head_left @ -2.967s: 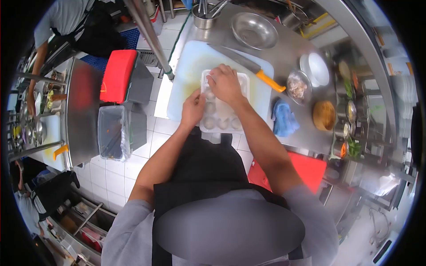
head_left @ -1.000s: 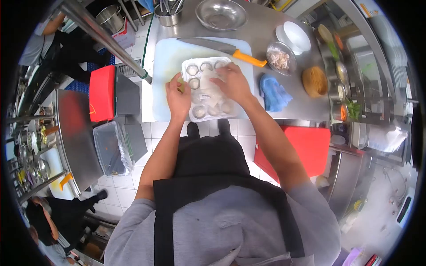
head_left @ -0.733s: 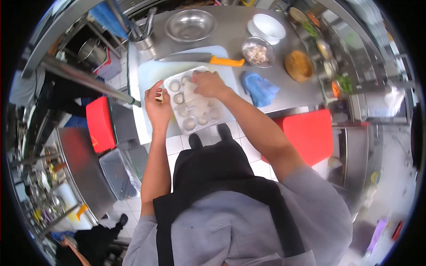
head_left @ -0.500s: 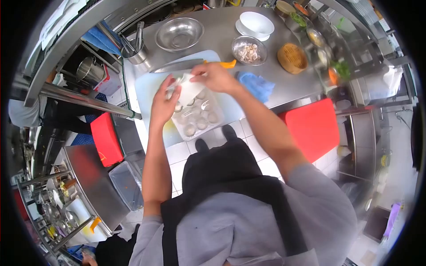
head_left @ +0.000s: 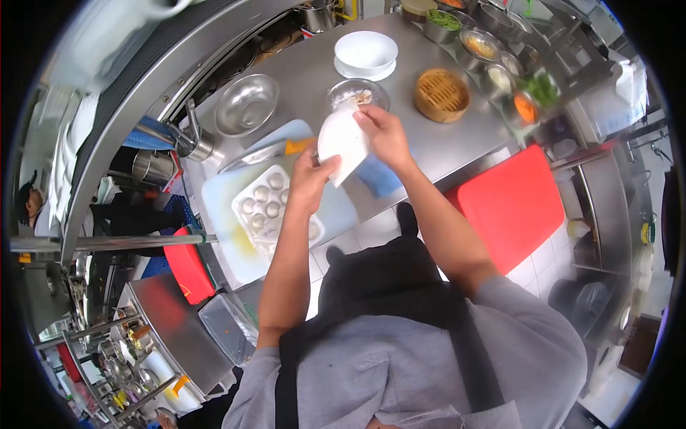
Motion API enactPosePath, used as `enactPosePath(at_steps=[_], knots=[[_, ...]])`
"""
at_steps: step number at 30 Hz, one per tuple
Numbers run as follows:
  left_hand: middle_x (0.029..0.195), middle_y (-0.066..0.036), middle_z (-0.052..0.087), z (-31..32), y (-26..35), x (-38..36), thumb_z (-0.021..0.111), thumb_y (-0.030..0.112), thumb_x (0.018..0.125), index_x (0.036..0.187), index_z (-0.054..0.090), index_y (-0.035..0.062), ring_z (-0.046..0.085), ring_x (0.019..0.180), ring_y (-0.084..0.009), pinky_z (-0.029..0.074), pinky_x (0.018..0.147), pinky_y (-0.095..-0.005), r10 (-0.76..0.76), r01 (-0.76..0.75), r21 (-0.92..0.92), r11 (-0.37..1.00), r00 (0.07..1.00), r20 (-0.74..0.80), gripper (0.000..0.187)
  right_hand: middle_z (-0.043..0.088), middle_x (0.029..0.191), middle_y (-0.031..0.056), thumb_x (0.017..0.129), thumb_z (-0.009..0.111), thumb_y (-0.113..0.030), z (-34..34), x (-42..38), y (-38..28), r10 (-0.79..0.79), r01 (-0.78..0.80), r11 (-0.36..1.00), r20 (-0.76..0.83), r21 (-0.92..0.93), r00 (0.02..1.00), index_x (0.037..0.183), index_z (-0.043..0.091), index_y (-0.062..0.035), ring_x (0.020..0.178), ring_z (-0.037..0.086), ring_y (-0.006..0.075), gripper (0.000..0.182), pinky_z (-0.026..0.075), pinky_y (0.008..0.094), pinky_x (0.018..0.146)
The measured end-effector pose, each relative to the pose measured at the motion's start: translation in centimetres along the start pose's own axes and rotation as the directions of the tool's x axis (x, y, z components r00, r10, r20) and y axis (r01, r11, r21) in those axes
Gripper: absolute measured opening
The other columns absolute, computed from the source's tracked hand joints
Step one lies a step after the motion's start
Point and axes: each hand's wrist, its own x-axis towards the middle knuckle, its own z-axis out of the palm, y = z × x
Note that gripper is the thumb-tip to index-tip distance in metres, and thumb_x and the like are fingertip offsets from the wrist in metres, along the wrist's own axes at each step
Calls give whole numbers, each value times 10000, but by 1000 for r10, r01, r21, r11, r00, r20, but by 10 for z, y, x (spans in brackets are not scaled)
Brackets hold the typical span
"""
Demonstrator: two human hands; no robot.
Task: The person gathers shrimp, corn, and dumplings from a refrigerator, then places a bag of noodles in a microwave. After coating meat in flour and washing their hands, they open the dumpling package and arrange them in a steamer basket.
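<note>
A thin white sheet with a rounded edge (head_left: 340, 141) is held up between my hands, above the right edge of the cutting board (head_left: 220, 191). My left hand (head_left: 310, 177) pinches its lower left side, and my right hand (head_left: 386, 134) grips its upper right side. Left of and below the sheet, a clear plastic tray (head_left: 266, 230) with several round pale pieces in its hollows lies on the board, partly hidden by my left forearm. A knife with a yellow handle (head_left: 297, 146) rests at the board's far side. Just beyond the sheet stands a metal bowl with pale food (head_left: 373, 90).
A blue cloth (head_left: 380, 179) lies right of the board. Behind are an empty metal bowl (head_left: 246, 106), white bowls (head_left: 366, 51) and a bamboo steamer (head_left: 443, 94). Ingredient pots (head_left: 480, 46) line the right back. A red lid (head_left: 511, 207) sits below the counter's front edge.
Both hands have moved right with the white sheet, away from above the tray, and the sheet is now raised more upright. My view has turned, so the counter appears shifted.
</note>
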Motion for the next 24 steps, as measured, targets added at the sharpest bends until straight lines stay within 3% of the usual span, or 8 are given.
enactPosePath(at_steps=[6,9,10,12,16,20,22,24], knots=[[853,-50,657,91,-46,58,754,113,756,880,654,2,584,712,-103,463,652,-269,157,-26,497,867,962,-223,195,670,774,142,878,693,-269,-105,21,-3,-108,6,917,-234,-399,966,877,658,34,660,615,232,305,500,339,639],[931,-43,689,150,-43,72,721,52,816,942,672,-14,619,766,-98,505,697,-262,636,-292,941,173,763,120,151,647,705,113,898,665,-244,-141,35,7,129,-111,921,23,-374,991,804,642,30,668,653,209,291,523,324,619],[931,-43,689,162,-48,78,721,52,816,942,672,-14,619,766,-98,505,697,-262,633,-289,942,170,764,121,151,647,705,113,898,665,-244,-156,42,12,132,-114,922,23,-370,991,804,642,30,668,653,209,291,523,324,619],[1031,-66,679,175,-54,89,723,74,842,950,682,-14,627,866,-107,511,755,-270,139,-52,502,863,981,-137,145,642,736,99,925,613,-180,-183,56,23,348,-356,917,74,182,935,833,628,22,657,666,200,222,560,304,592],[1036,-74,664,170,-76,91,693,82,875,1160,612,-29,612,874,-112,506,774,-270,87,-31,230,973,967,-239,317,626,775,102,932,571,-113,-228,75,26,481,-463,800,55,381,875,894,606,30,622,658,190,152,598,305,588],[1032,-93,667,151,-87,77,670,46,875,1196,570,-28,640,889,-144,519,766,-281,52,-28,77,997,943,-330,344,627,798,107,923,565,-89,-273,89,26,572,-561,769,62,307,818,925,599,44,662,652,204,138,588,323,649],[1028,-136,677,125,-98,73,695,65,836,1223,558,-21,667,875,-242,530,776,-348,43,57,233,971,914,-404,419,657,823,111,909,564,-77,-293,103,53,184,-163,950,54,-268,982,957,625,31,794,673,224,132,540,322,730],[1050,-185,672,120,-99,69,726,130,788,1239,553,-15,655,899,-360,521,824,-423,230,316,842,436,866,-444,504,686,867,119,870,567,-42,-315,121,52,198,-164,925,68,-342,978,994,645,10,884,671,230,155,500,325,780]])
